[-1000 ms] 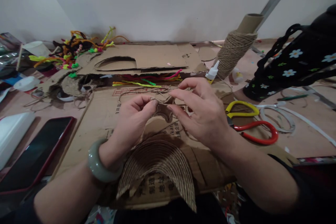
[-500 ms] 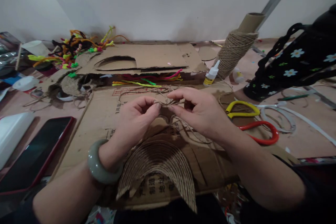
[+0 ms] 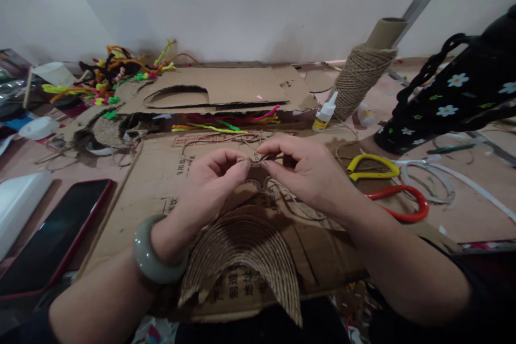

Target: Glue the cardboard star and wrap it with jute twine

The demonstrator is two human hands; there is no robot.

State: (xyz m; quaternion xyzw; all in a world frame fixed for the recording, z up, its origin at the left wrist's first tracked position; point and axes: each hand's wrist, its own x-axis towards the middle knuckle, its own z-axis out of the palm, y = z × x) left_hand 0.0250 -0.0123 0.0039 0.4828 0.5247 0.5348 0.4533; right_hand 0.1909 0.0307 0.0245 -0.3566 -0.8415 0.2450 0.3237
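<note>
Between my two hands a short stretch of brown twine (image 3: 257,162) is pinched above the printed cardboard (image 3: 161,172). My left hand (image 3: 215,177), with a pale green bangle on its wrist, closes thumb and forefinger on one end of that stretch. Closed the same way, my right hand (image 3: 302,169) grips it a little to the right. Loose loops of twine trail onto the cardboard around and below the fingers. Nearer me lies a crescent of twine rows (image 3: 245,236), its two points towards my body. The fingertips partly hide the pinched twine.
To the right are scissors (image 3: 374,164) with one yellow and one red handle, a small glue bottle (image 3: 324,113), a twine spool (image 3: 358,80) and a black flowered bottle (image 3: 447,91). A phone (image 3: 60,236) lies left. Cut cardboard (image 3: 242,83) and pipe cleaners (image 3: 108,75) are behind.
My left fingertips have shifted slightly to the right along the twine, closer to my right fingertips. The right hand and the things on the table look almost unmoved.
</note>
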